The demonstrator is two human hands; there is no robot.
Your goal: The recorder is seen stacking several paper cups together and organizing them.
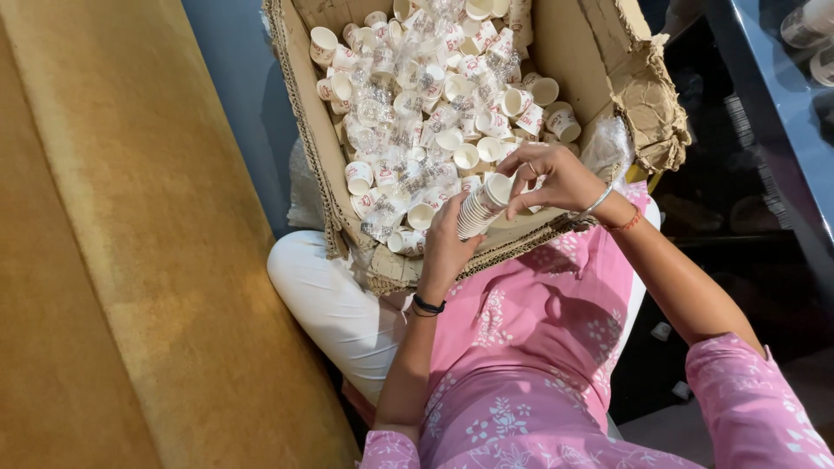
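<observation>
A worn cardboard box [599, 52] rests against my knees, filled with several small white paper cups [452, 95] and clear plastic wrappers. My left hand [445, 247] grips a nested stack of paper cups [480, 208], held tilted over the box's near edge. My right hand [556, 178] pinches the top cup of that stack with its fingertips. A silver bangle and a red thread are on my right wrist, a black band on my left.
A mustard-yellow cushion [130, 260] fills the left side. I sit in pink patterned clothing and white trousers [330, 304]. A dark glossy table [782, 104] with a few cups stands at the right. A torn box flap [647, 95] hangs at the right.
</observation>
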